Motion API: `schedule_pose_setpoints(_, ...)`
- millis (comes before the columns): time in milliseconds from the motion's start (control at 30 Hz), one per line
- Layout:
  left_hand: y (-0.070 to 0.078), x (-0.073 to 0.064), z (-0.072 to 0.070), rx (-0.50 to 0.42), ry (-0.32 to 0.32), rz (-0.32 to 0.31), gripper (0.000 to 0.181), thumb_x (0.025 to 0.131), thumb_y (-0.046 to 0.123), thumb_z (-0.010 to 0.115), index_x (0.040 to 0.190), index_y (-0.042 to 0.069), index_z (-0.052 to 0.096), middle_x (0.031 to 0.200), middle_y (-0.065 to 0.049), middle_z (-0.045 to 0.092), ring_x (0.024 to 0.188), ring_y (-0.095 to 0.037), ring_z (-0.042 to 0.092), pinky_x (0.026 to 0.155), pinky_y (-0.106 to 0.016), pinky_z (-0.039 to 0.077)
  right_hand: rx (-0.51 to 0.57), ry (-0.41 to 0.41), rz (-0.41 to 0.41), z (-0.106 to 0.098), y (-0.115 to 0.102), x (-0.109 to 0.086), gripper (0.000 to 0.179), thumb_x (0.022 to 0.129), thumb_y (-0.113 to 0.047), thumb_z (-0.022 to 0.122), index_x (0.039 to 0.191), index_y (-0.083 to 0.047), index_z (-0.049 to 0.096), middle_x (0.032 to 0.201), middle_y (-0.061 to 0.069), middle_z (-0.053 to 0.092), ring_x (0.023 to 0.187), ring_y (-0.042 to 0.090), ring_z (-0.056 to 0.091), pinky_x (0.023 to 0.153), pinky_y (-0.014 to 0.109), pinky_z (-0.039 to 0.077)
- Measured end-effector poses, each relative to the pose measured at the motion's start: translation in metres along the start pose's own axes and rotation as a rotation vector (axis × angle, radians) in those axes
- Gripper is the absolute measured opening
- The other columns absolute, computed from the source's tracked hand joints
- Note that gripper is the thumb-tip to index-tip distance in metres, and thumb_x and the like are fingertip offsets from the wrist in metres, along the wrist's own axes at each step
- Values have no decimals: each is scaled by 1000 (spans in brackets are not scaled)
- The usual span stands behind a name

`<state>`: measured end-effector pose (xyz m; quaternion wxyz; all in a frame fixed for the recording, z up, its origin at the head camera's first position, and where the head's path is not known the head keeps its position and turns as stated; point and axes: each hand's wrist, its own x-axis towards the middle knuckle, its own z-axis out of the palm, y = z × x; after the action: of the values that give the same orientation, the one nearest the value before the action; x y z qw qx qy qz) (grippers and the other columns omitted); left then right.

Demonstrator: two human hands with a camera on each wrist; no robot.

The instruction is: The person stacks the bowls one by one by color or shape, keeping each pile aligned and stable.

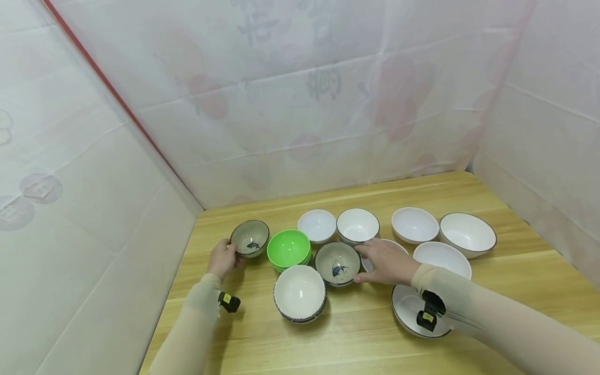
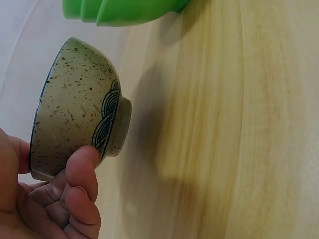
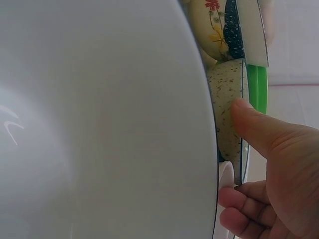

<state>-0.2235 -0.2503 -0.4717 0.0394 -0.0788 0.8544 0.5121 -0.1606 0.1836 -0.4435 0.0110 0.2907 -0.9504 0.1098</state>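
Observation:
In the head view, my left hand (image 1: 224,259) grips a grey-beige speckled bowl (image 1: 250,238) with a dark fish painted inside, at the far left. The left wrist view shows this bowl (image 2: 75,104) tilted above the table, its wave-patterned base raised and fingers curled under its side. A matching speckled bowl (image 1: 337,264) sits in the middle of the group. My right hand (image 1: 386,261) holds its right side, thumb on the outer wall (image 3: 227,107) and fingers by the rim. Beside it stand stacked green bowls (image 1: 288,249) and a stack of white bowls with patterned rims (image 1: 300,294).
White bowls stand along the back, among them a plain one (image 1: 317,226) and a dark-rimmed one (image 1: 358,225). More white bowls (image 1: 414,225) fill the right side. One dark-rimmed bowl (image 1: 408,307) lies below my right forearm. Cloth walls (image 1: 328,130) enclose the wooden table (image 1: 356,338).

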Motion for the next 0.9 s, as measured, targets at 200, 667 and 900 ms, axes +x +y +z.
schedule_pose_setpoints(200,7,-4,-7,-3,33,29,36,102,18,35,123,-7,49,78,-17,65,65,-30,65,59,-38,56,8,-2,3,0,1,1,77,72,-66,70,121,-6,64,92,-5,60,79,11,50,65,30,43)
schedule_pose_setpoints(667,52,-26,-22,79,26,194,39,102,22,37,135,4,48,71,-11,64,54,-20,56,49,-34,48,24,-24,35,-3,-2,1,75,72,-63,73,120,-6,64,91,-5,61,81,13,52,65,31,44)
schedule_pose_setpoints(900,89,-44,-13,126,-65,328,38,104,21,39,136,3,50,69,-13,60,53,-19,54,45,-30,46,30,-26,45,-4,-2,1,77,72,-64,72,121,-6,63,91,-5,61,80,12,52,63,29,43)
